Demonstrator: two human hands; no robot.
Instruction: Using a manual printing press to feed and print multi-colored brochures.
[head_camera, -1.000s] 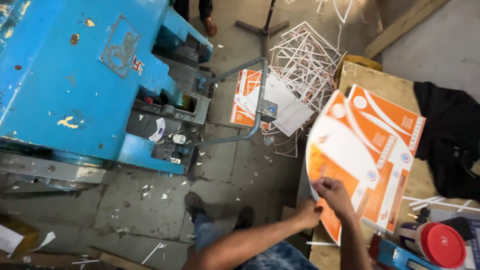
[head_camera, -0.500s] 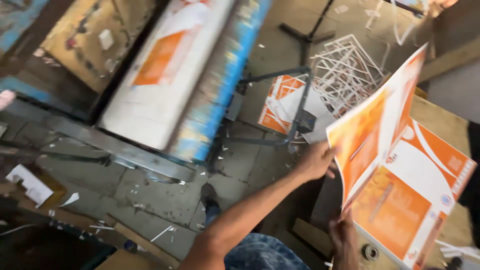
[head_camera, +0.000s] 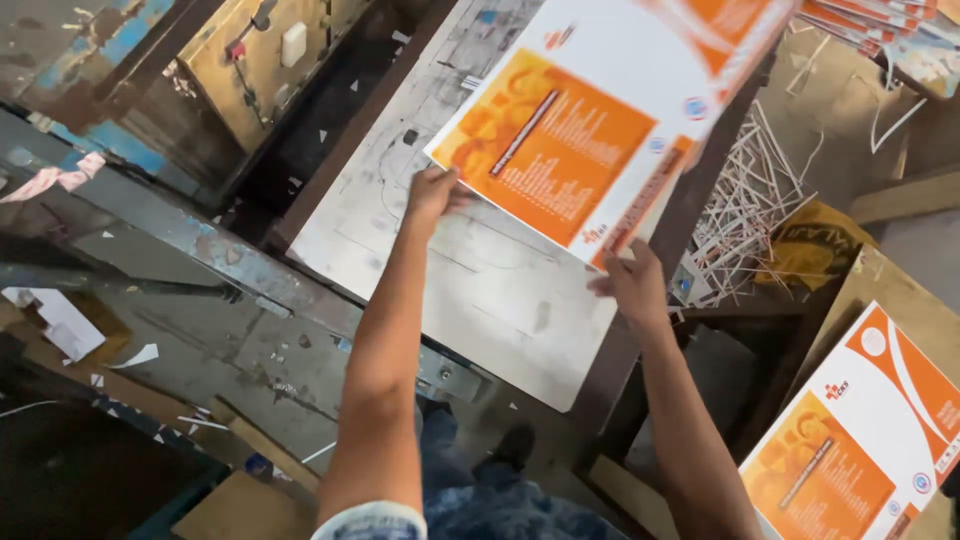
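Both hands, left hand (head_camera: 432, 192) and right hand (head_camera: 630, 285), grip the orange-and-white printed sheet (head_camera: 590, 120) by its near edge above the grey machine bed (head_camera: 470, 270); it should go down flat and square.

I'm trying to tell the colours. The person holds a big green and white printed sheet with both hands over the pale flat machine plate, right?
Not quite: the printed sheet is orange and white, not green. The head view shows it. The left hand and right hand do hold it at its edges over the pale flat plate.
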